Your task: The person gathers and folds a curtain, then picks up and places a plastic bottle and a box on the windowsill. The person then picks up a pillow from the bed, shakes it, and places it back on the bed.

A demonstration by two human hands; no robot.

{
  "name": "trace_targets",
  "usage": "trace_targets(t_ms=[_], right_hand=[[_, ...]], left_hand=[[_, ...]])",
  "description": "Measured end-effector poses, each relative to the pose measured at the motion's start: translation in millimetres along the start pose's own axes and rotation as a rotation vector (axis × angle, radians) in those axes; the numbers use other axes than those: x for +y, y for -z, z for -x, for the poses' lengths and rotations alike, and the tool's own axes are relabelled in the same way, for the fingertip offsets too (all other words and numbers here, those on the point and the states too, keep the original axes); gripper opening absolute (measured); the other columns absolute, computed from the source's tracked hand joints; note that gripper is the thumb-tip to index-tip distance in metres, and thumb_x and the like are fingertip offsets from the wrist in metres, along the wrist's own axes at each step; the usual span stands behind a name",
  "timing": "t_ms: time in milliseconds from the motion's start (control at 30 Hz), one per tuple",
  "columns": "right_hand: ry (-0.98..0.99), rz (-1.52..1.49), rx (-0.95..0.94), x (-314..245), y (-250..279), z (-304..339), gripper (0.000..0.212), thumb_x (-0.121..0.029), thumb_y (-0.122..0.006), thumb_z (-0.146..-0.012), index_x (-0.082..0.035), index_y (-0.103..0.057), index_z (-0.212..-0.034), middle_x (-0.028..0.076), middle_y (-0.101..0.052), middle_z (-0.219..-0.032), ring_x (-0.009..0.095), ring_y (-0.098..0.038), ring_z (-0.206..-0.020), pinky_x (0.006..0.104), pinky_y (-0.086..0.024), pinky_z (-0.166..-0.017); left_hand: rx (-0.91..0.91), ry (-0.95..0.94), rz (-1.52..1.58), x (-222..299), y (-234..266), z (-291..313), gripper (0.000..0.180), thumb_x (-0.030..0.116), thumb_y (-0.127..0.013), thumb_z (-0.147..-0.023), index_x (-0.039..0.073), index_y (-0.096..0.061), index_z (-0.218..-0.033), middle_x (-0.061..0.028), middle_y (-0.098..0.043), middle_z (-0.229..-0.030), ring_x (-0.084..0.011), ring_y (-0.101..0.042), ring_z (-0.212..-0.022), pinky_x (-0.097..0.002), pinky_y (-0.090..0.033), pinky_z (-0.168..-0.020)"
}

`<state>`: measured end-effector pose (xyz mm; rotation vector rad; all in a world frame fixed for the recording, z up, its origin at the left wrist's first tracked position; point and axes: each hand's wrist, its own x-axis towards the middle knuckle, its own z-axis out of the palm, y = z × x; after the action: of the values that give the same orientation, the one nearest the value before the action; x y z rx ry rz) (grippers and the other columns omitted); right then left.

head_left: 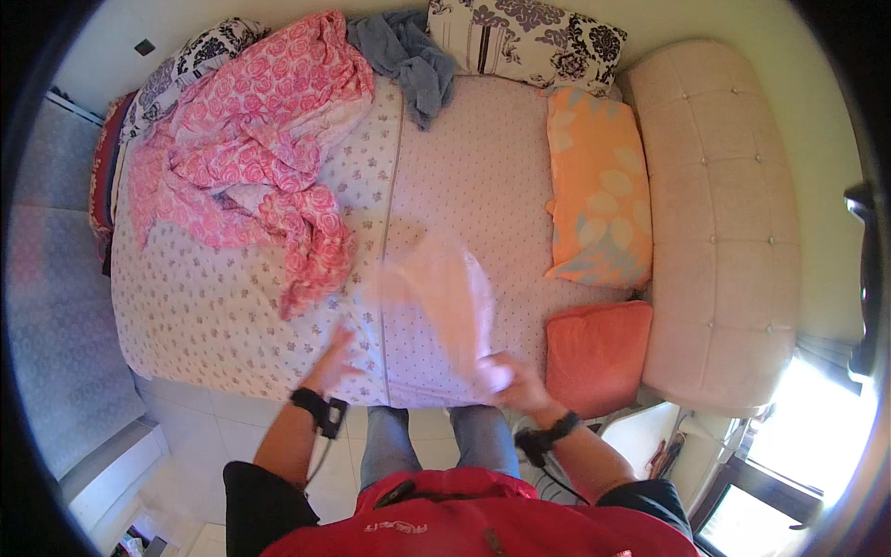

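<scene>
A pale pink cloth (453, 292), blurred by motion, hangs over the near middle of the bed (464, 167). Its lower corner is bunched in my right hand (522, 384), whose fingers are closed on it. My left hand (334, 364) is over the bed's near edge, left of the cloth and apart from it. Its fingers are spread, slightly smeared, with nothing in them. Beyond that hand, a crumpled pink rose-patterned blanket (269, 130) covers the far left of the bed. To the right of my right hand lies a coral cushion (599, 357).
An orange leaf-patterned pillow (603, 190) rests against the padded headboard (715, 213) on the right. At the back are a grey-blue towel (408, 60) and a patterned pillow (529, 42). A bright window (807, 427) is at lower right; tiled floor (241, 432) runs along the near side.
</scene>
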<state>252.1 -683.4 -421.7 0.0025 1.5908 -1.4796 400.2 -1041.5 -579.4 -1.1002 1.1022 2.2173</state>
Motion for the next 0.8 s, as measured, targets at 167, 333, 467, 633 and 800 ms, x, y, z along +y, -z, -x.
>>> trace_targets(t_ms=[167, 333, 467, 633, 800], right_hand=[[0.503, 0.415, -0.71, 90.7, -11.5, -67.1, 0.032, -0.016, -0.068, -0.089, -0.003, -0.063, -0.117, 0.007, -0.066, -0.11, 0.02, -0.062, -0.103, 0.0347, -0.049, -0.093], [0.102, -0.548, 0.385, 152.9, 258.6, -132.8, 0.03, -0.017, -0.057, -0.097, -0.003, -0.054, -0.123, 0.012, -0.057, -0.119, 0.024, -0.057, -0.11, 0.0362, -0.05, -0.097], [0.01, -1.118, 0.797, 150.8, 413.6, -175.0, 0.052, -0.035, -0.057, -0.096, -0.003, -0.047, -0.136, 0.015, -0.055, -0.122, 0.029, -0.056, -0.104, 0.0437, -0.051, -0.088], [0.068, 0.166, 0.771, 86.5, 368.2, -182.9, 0.068, -0.034, -0.07, -0.088, 0.0, -0.044, -0.14, 0.016, -0.061, -0.106, 0.031, -0.06, -0.086, 0.0482, -0.053, -0.082], [0.315, -0.345, 0.807, 31.4, 237.1, -158.4, 0.056, -0.041, -0.065, -0.092, -0.005, -0.053, -0.133, 0.004, -0.063, -0.101, 0.02, -0.06, -0.081, 0.0293, -0.053, -0.07]], left_hand=[[-0.218, -0.121, -0.063, -49.6, -131.1, -13.8, 0.058, 0.018, -0.072, -0.087, 0.006, -0.045, -0.136, -0.0085, -0.063, -0.115, -0.0191, -0.063, -0.097, -0.0358, -0.055, -0.078], [0.42, -0.415, -0.479, -50.0, -80.7, 16.5, 0.05, 0.004, -0.071, -0.083, 0.004, -0.051, -0.128, -0.0067, -0.066, -0.103, -0.0162, -0.063, -0.09, -0.0324, -0.054, -0.079], [0.828, -0.482, -0.238, -82.3, -33.6, 85.3, 0.043, 0.007, -0.068, -0.084, -0.002, -0.054, -0.123, -0.0134, -0.064, -0.113, -0.0208, -0.061, -0.101, -0.0349, -0.053, -0.085], [1.097, -0.269, -0.417, -142.3, -10.5, 142.6, 0.044, 0.012, -0.07, -0.082, -0.004, -0.055, -0.121, -0.0149, -0.063, -0.113, -0.0225, -0.06, -0.102, -0.0351, -0.051, -0.087], [0.965, -0.443, -0.352, -131.6, -11.9, 130.8, 0.045, 0.009, -0.069, -0.082, -0.003, -0.055, -0.123, -0.0142, -0.063, -0.115, -0.0229, -0.059, -0.103, -0.0343, -0.049, -0.089]])
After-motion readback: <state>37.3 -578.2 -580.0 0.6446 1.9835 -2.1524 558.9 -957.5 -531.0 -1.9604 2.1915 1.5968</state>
